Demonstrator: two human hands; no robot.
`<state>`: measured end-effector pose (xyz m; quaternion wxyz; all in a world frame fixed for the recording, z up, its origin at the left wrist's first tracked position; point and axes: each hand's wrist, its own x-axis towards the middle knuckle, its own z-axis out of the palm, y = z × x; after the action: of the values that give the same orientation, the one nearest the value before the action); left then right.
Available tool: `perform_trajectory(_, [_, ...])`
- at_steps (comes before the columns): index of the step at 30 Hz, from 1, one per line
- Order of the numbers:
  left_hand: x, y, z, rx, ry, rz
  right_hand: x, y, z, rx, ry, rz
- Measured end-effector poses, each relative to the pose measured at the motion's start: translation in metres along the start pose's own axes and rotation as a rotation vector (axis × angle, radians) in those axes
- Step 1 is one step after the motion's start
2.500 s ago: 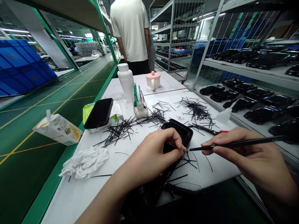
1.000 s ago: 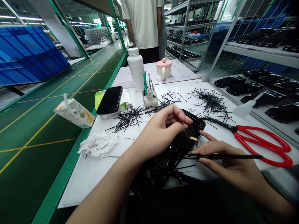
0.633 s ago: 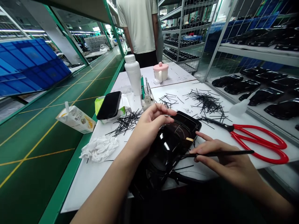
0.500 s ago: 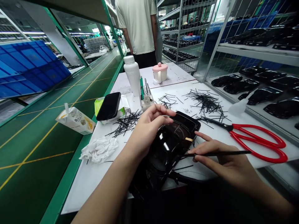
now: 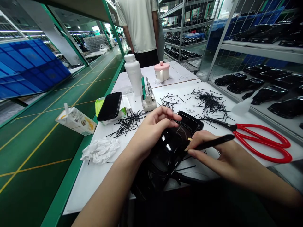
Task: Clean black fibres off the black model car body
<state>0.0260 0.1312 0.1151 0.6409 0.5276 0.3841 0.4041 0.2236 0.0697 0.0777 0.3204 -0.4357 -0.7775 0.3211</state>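
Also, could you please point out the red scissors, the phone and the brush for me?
red scissors (image 5: 262, 145): head view, on the red handle loops.
phone (image 5: 110, 106): head view, middle of its dark screen.
brush (image 5: 213, 141): head view, on the black handle above the right hand.

On desk (image 5: 94, 176): shell (image 5: 172, 142) at near edge, between both hands. Scissors (image 5: 260, 140) right of shell. Rag (image 5: 100, 149) left. Phone (image 5: 110, 106) behind rag. Bottle (image 5: 133, 74) and cup (image 5: 161, 71) at far end. Carton (image 5: 75, 118) off left edge.
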Motion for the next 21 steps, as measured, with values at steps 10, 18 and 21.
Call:
perform_trajectory(10, [0.001, 0.001, -0.002, -0.008, -0.013, -0.011, 0.006, -0.005, 0.004, -0.007, -0.008, -0.044])
perform_trajectory(18, [0.001, 0.002, -0.003, -0.005, -0.023, -0.031, 0.001, 0.005, -0.004, 0.12, 0.049, -0.014])
perform_trajectory(21, [0.001, 0.002, -0.002, -0.01, -0.029, -0.034, 0.0, 0.007, -0.001, 0.099, 0.031, -0.023])
